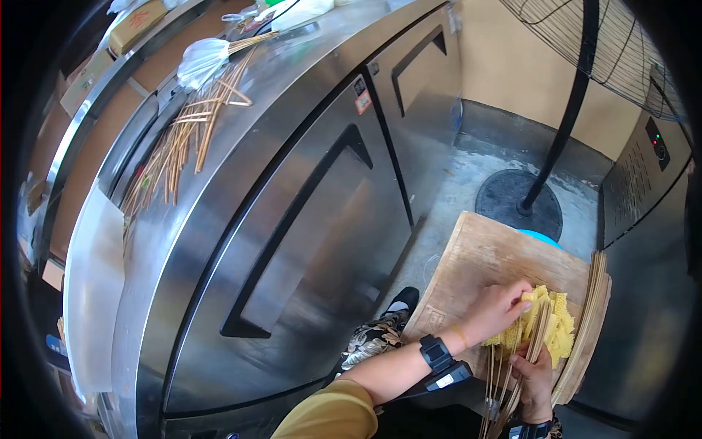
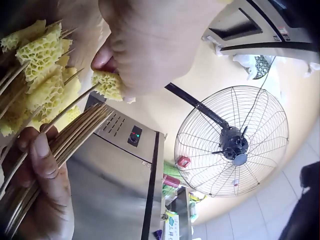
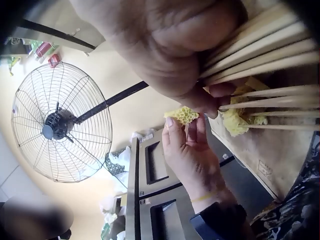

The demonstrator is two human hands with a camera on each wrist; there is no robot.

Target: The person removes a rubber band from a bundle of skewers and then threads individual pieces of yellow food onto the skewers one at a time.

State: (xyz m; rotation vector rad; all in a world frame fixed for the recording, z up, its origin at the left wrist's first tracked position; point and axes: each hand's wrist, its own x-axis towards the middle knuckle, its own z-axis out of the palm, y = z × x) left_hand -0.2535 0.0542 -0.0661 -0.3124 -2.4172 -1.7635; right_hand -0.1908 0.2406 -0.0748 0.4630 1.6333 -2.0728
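My left hand pinches a honeycomb-textured yellow piece between thumb and fingers. My right hand grips a bundle of thin wooden sticks. In the left wrist view, one stick from that hand reaches the pinched piece; how deep its tip goes is hidden. More yellow pieces lie heaped beneath the hands on a wooden board, some with sticks in them.
Loose sticks lie along the board's right side. A steel counter on the left bears more sticks and a white bag. A fan on a round black base stands beyond the board.
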